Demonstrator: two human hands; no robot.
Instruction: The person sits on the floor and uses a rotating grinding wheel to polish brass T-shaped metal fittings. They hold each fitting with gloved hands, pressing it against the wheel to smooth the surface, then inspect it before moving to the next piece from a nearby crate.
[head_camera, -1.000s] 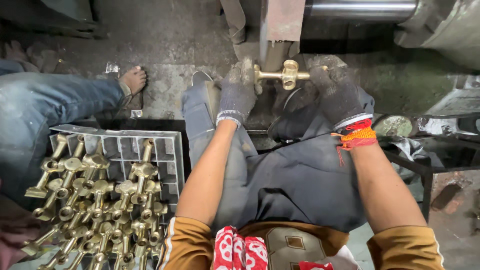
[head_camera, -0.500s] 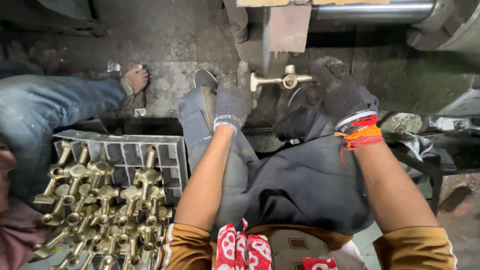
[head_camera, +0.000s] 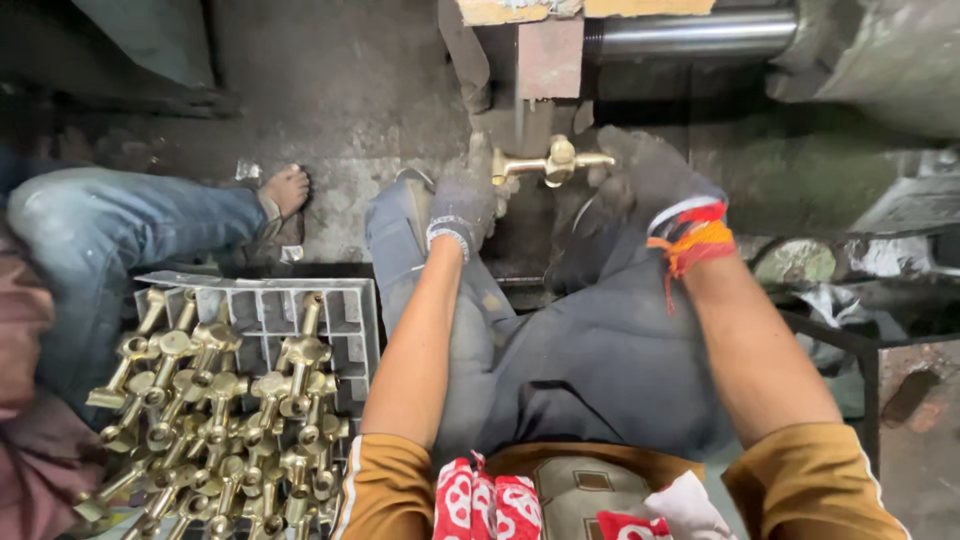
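A brass tap fitting (head_camera: 552, 163) is held level between both of my gloved hands, just below a metal block (head_camera: 548, 58) of the machine ahead. My left hand (head_camera: 463, 203), in a grey glove, grips its left end. My right hand (head_camera: 650, 172), in a dark glove with red and orange threads at the wrist, holds its right end. Both arms reach forward over my lap.
A grey grid crate (head_camera: 262, 320) at my lower left holds several brass tap fittings (head_camera: 215, 400). Another person's jeans leg (head_camera: 120, 240) and bare foot (head_camera: 285, 188) lie at the left. A steel shaft (head_camera: 700, 35) runs along the top right.
The view has dipped slightly and the brass fitting between my hands has shifted a little lower under the machine block. Both hands keep their grip.
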